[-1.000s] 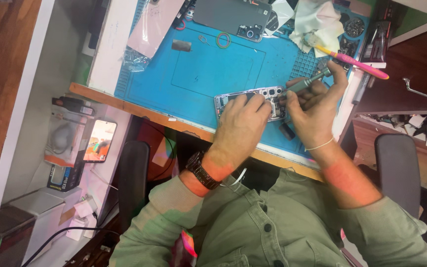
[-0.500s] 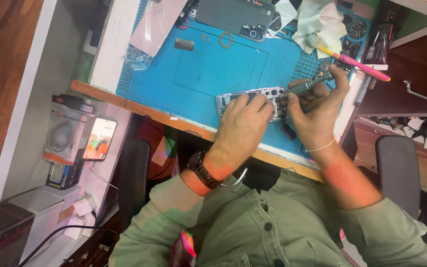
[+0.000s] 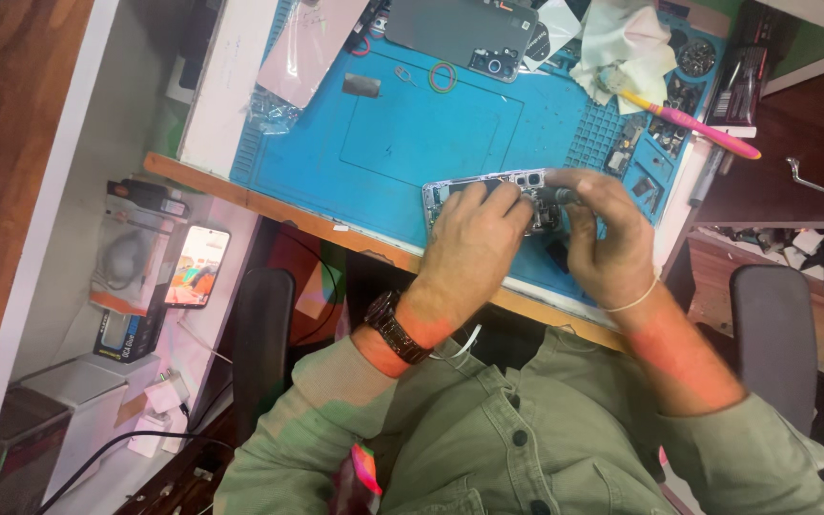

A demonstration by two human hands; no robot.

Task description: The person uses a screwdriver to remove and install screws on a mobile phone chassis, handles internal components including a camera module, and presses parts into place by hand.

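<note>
An opened phone body (image 3: 450, 194) with exposed insides lies on a blue work mat (image 3: 383, 143). My left hand (image 3: 469, 238), with a dark watch on its wrist, presses down on the phone's middle. My right hand (image 3: 607, 238) is at the phone's right end, fingers pinched around a small dark tool tip; the tool itself is mostly hidden by the fingers. A thin band circles the right wrist.
On the mat's far side lie a grey phone back cover (image 3: 460, 33), a pinkish panel (image 3: 312, 43), a green ring (image 3: 442, 76), a white cloth (image 3: 622, 43) and a pink toothbrush (image 3: 689, 124). A lit phone (image 3: 197, 267) lies on the left shelf. Chair arms flank me.
My right hand has lowered onto the phone's right end; the tool that stuck out above it is now hidden under the fingers. My left hand stays on the phone.
</note>
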